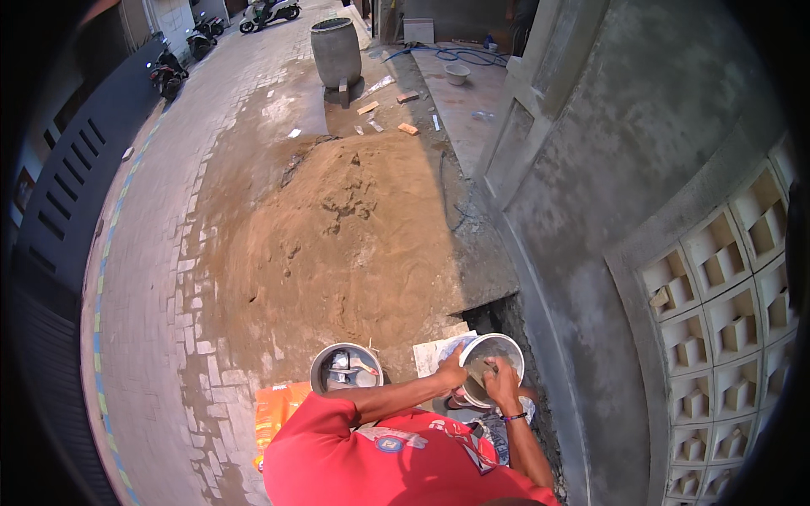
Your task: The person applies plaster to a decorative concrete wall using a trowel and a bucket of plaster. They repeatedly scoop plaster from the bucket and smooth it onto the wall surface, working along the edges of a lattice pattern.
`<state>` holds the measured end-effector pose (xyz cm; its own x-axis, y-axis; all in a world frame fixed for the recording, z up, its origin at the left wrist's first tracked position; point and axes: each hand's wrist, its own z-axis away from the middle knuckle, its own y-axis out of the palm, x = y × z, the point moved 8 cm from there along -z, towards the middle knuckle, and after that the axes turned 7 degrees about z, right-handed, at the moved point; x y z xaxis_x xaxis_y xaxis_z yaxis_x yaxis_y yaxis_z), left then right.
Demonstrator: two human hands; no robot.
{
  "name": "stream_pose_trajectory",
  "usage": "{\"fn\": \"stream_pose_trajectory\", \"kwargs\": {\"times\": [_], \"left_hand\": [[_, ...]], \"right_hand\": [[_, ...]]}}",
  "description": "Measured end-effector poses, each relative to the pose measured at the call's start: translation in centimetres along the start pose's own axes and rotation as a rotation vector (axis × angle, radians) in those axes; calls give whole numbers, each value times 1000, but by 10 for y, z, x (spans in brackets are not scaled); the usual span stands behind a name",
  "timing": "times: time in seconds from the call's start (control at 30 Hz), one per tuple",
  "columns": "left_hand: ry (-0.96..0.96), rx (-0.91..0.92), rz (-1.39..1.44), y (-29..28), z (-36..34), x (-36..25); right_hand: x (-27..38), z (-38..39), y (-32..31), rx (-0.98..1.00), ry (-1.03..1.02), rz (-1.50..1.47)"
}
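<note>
The paved ground [143, 244] bears a broad heap of brown sand [363, 219] (lumpy near its top). Just beyond lie brick pieces [408, 129]; farther off stand a barrel [336, 55] and scooters [169, 74]. Near the heap's close edge are a pail [319, 364], a white bucket [496, 343] and an orange bag [274, 411], partly hidden.

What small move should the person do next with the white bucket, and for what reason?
Probably one slow stir with the right hand: it is over the opening of the white bucket, greyish contents show below, and the left hand is at the rim, seemingly able to steady it.
</note>
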<state>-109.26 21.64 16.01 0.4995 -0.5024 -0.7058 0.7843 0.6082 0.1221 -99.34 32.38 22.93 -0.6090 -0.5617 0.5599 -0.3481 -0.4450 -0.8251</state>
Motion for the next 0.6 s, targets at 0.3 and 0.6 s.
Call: {"fn": "stream_pose_trajectory", "kwargs": {"times": [0.3, 0.6], "left_hand": [[141, 60, -51, -11, -55, 18], [7, 166, 271, -17, -16, -86]], "right_hand": [[8, -6, -11, -174, -41, -127], [44, -69, -63, -42, -89, -29]]}}
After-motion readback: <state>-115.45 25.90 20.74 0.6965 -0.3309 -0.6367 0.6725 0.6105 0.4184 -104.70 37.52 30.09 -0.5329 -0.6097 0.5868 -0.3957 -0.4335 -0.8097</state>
